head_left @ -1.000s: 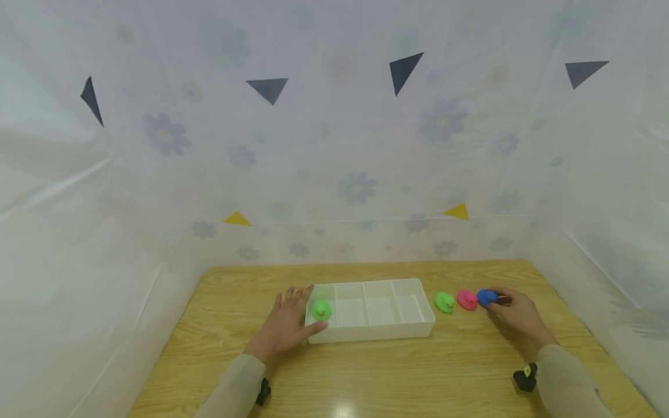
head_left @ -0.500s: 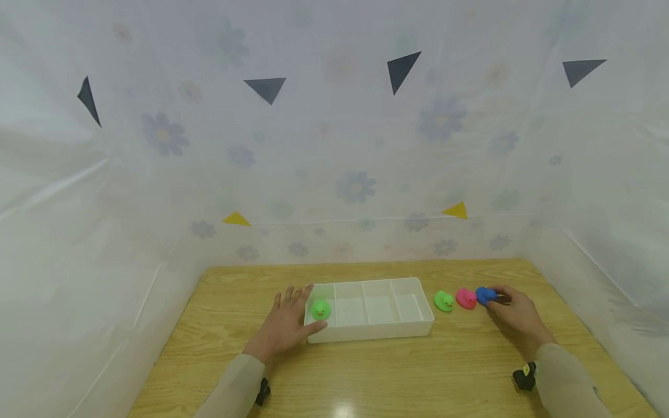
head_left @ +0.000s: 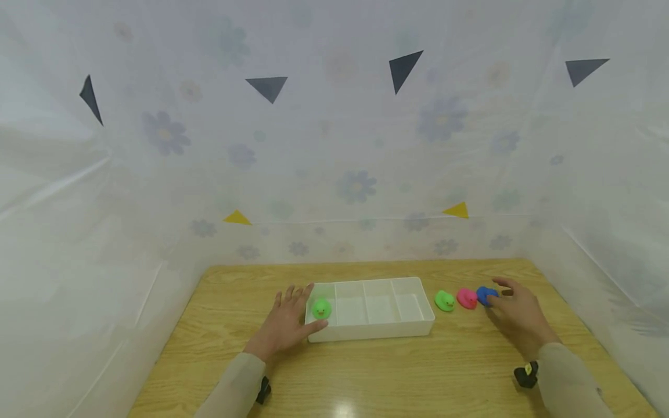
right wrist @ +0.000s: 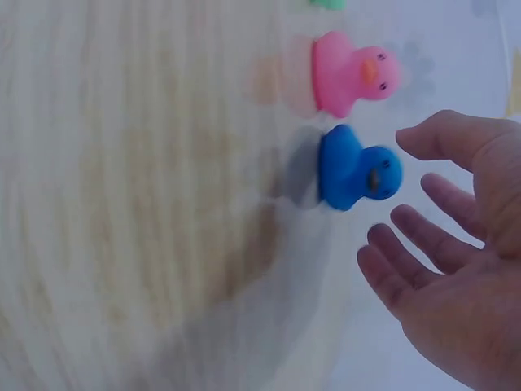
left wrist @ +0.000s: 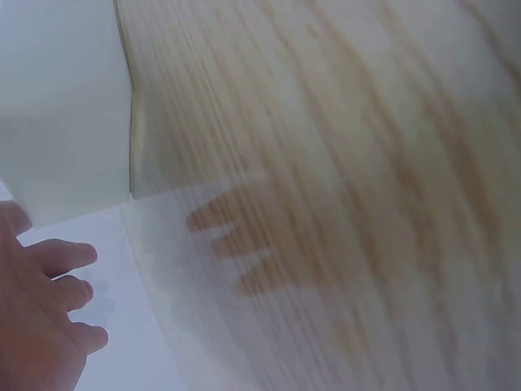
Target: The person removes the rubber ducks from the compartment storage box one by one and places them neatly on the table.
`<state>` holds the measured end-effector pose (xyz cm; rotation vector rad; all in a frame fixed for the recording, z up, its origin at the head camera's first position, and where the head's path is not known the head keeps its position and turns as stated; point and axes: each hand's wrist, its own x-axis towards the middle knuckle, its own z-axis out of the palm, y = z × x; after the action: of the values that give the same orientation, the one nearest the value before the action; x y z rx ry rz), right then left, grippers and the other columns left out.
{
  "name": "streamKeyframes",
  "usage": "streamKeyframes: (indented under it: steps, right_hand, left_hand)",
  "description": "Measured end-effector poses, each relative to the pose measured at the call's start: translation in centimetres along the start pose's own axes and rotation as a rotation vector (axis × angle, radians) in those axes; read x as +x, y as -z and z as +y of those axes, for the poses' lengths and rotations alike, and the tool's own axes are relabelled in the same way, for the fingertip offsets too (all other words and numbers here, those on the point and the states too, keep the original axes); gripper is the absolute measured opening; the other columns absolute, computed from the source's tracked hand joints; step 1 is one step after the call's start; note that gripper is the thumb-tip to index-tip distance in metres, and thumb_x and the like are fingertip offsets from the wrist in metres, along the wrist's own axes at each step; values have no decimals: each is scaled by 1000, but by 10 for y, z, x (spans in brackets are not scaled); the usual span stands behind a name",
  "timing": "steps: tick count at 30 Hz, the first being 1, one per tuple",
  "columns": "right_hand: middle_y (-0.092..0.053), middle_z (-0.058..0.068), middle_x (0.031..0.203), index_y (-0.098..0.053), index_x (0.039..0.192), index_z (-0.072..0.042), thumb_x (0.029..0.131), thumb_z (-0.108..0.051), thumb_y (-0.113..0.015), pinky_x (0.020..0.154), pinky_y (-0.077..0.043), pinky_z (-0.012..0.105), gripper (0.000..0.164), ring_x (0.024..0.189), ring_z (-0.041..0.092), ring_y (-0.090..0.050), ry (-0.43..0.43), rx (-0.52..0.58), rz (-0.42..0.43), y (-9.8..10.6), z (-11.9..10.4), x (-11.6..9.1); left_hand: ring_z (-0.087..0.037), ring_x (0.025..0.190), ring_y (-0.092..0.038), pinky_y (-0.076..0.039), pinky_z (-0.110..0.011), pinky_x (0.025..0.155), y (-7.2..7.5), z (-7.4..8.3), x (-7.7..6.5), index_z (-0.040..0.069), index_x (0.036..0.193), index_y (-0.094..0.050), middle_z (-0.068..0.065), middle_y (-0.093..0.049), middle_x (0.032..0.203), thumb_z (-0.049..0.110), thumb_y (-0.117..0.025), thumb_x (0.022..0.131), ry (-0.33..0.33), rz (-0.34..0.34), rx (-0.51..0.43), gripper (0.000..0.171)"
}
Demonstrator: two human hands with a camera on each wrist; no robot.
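A blue rubber duck (head_left: pixel 485 295) stands upright at the right end of a row on the table. Close by it is my right hand (right wrist: pixel 468 244), fingers spread and apart from the duck in the right wrist view. Left of the blue duck are a pink rubber duck (head_left: pixel 467 298) and a green rubber duck (head_left: pixel 445 301). My left hand (head_left: pixel 287 325) rests with spread fingers at the left end of a white divided tray (head_left: pixel 376 331), its thumb along the front wall. Another green duck (head_left: pixel 321 309) sits in the tray's leftmost compartment.
The wooden table (head_left: pixel 376 377) extends in front of the tray. White patterned sheeting (head_left: pixel 355 145) encloses the table at the back and both sides. Black wrist cameras (head_left: pixel 525 375) sit at both sleeves.
My right hand's fingers have opened and come off the blue duck, which stays in place. The left hand and the tray hold still.
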<state>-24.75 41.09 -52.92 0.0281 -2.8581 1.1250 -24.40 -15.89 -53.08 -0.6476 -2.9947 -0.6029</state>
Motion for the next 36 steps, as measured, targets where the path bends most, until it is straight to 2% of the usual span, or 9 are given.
streamKeyframes:
  steps: [4, 11, 18, 26, 29, 34, 36]
  right_hand:
    - [-45, 40, 151, -43, 155, 5, 106, -30, -64, 94, -51, 70, 64, 130, 58, -48, 47, -19, 73, 2, -15, 2]
    - [-57, 35, 143, -56, 145, 5, 102, -24, -70, 93, -53, 65, 54, 122, 51, -58, 171, -64, 184, 0, -54, 5]
    - [-58, 31, 143, -57, 146, 0, 103, -25, -69, 95, -52, 64, 52, 121, 50, -59, 207, -38, 133, -10, -92, 7]
    - [-62, 26, 141, -59, 145, -2, 101, -19, -71, 98, -53, 61, 48, 123, 44, -60, 313, 4, 97, -29, -129, 9]
    - [-62, 25, 141, -58, 146, -1, 102, -19, -71, 98, -53, 57, 49, 123, 43, -60, 341, 23, 71, -40, -141, 9]
    - [-67, 23, 136, -62, 140, 2, 98, -13, -75, 93, -57, 53, 47, 118, 42, -64, 417, 42, 70, -59, -160, 12]
    - [-69, 23, 133, -64, 138, 2, 96, -11, -76, 92, -58, 53, 46, 116, 41, -66, 441, 46, 68, -66, -167, 13]
  left_hand:
    - [-48, 161, -20, -11, -70, 129, 1, 0, 0, 16, 171, -19, -24, -36, 168, 79, -51, 96, 0, -2, -4, 103]
    - [-48, 161, -19, -10, -71, 129, 2, 1, 0, 17, 171, -19, -23, -36, 168, 78, -53, 95, 2, -2, -35, 103]
    - [-49, 161, -18, -9, -73, 128, 4, 0, 0, 23, 171, -19, -19, -36, 169, 74, -60, 95, 20, -11, -132, 101]
    - [-52, 160, -15, -8, -75, 126, 4, -9, -3, 35, 170, -16, -14, -32, 172, 73, -62, 94, 40, -38, -220, 97]
    - [-55, 158, -18, -15, -77, 124, 3, -10, -3, 35, 170, -17, -13, -31, 173, 74, -63, 93, 63, -53, -257, 98]
    - [-59, 153, -28, -31, -80, 115, 1, -9, -3, 40, 170, -14, -21, -30, 171, 77, -62, 91, 101, -74, -292, 99]
    - [-59, 153, -29, -32, -80, 115, 0, -9, -3, 42, 170, -14, -24, -29, 171, 78, -62, 91, 102, -72, -284, 99]
